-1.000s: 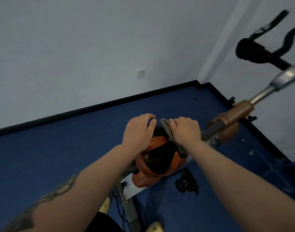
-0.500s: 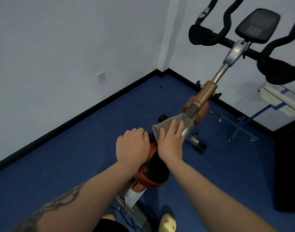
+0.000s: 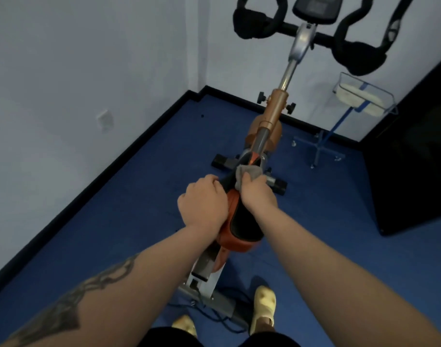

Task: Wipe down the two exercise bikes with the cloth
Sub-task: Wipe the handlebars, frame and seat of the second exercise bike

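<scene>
The exercise bike (image 3: 269, 126) is stood upright on the blue floor (image 3: 327, 209), its front towards the corner of the room. An orange frame, an orange-and-black saddle (image 3: 242, 226), a silver post, black padded handlebars (image 3: 352, 56) and a dark console (image 3: 314, 10) are seen. A grey cloth (image 3: 247, 172) is bunched and held against the narrow front end of the saddle.

Pale grey-white walls (image 3: 76, 71) meet a deep blue carpeted floor (image 3: 339, 234) along a black skirting board (image 3: 129, 151); a white wall socket (image 3: 105, 119) sits at ten o'clock, a dark doorway (image 3: 414, 159) at three o'clock.
</scene>
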